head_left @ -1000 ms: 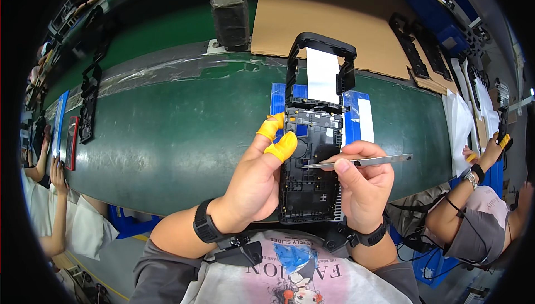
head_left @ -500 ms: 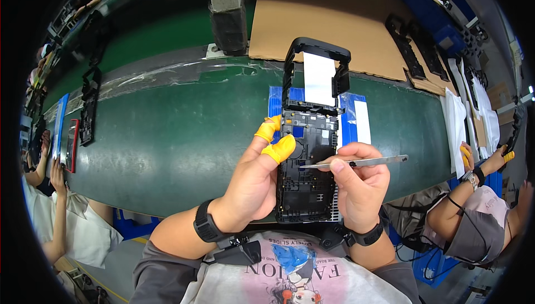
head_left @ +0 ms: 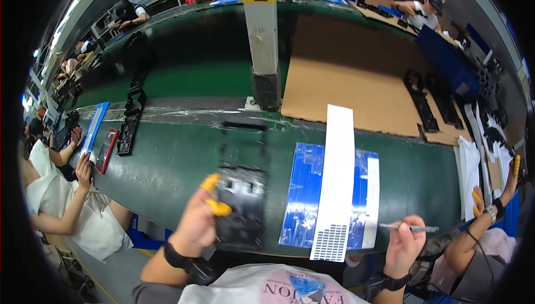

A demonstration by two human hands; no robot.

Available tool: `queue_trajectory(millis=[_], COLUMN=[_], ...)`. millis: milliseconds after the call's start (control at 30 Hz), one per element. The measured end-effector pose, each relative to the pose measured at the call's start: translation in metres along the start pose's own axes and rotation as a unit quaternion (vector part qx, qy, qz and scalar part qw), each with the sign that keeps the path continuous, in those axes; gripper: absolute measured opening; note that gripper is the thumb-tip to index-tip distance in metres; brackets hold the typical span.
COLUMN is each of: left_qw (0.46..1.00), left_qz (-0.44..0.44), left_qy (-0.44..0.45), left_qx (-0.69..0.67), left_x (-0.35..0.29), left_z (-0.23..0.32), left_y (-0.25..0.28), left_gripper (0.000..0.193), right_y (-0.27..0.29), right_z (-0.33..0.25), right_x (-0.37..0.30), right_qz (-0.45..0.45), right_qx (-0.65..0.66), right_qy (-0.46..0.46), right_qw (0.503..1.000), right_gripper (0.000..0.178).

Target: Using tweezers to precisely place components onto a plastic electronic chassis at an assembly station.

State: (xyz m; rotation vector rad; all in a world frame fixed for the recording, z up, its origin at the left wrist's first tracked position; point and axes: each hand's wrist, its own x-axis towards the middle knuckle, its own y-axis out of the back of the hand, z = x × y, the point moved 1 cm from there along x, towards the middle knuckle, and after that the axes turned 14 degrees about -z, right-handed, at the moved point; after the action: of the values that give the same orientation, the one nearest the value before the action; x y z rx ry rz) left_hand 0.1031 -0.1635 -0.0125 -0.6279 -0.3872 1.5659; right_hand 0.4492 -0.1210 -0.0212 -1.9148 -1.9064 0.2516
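My left hand (head_left: 196, 221), with yellow finger cots on two fingers, grips the left edge of a black plastic housing (head_left: 241, 209). The housing is blurred by motion and has an open frame at its far end. To its right lies a blue corrugated board (head_left: 301, 198). On the board rests a long white sheet (head_left: 337, 170) with rows of small dark stickers at its near end. My right hand (head_left: 405, 245) pinches a pair of metal tweezers (head_left: 418, 228), held near the table's front edge, right of the board. Nothing can be made out at the tweezers' tip.
A post (head_left: 262, 47) rises beyond the work area, beside a cardboard sheet (head_left: 351, 75) bearing black frames (head_left: 421, 100). Another black frame (head_left: 131, 123) and a red-rimmed piece (head_left: 106, 151) lie left. Co-workers sit on both sides, a person's hand (head_left: 84, 171) at the left.
The black housing has moved left in my left hand, off the board, uncovering the white sheet. My right hand has drawn away to the right with the tweezers. The view has tilted up.
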Motion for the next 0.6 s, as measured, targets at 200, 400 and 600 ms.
queue_trajectory(millis=[200,400,600], left_qw=[0.996,0.925,0.938], left_qz=[-0.084,0.277,0.053], left_qy=[-0.021,-0.162,-0.162], left_qx=[-0.005,0.204,0.301], left_x=[0.130,0.252,0.211], left_z=[0.095,0.133,0.073], left_y=[0.054,0.117,0.072], left_gripper=[0.031,0.032,0.034], right_y=[0.023,-0.015,0.024], right_z=[0.002,0.000,-0.011], right_x=[0.002,0.003,-0.008], right_qz=[0.001,-0.002,0.020], right_qx=[-0.016,0.012,-0.021], right_qy=[0.025,-0.004,-0.049], right_qw=[1.000,1.000,0.998], right_gripper=[0.019,0.020,0.019])
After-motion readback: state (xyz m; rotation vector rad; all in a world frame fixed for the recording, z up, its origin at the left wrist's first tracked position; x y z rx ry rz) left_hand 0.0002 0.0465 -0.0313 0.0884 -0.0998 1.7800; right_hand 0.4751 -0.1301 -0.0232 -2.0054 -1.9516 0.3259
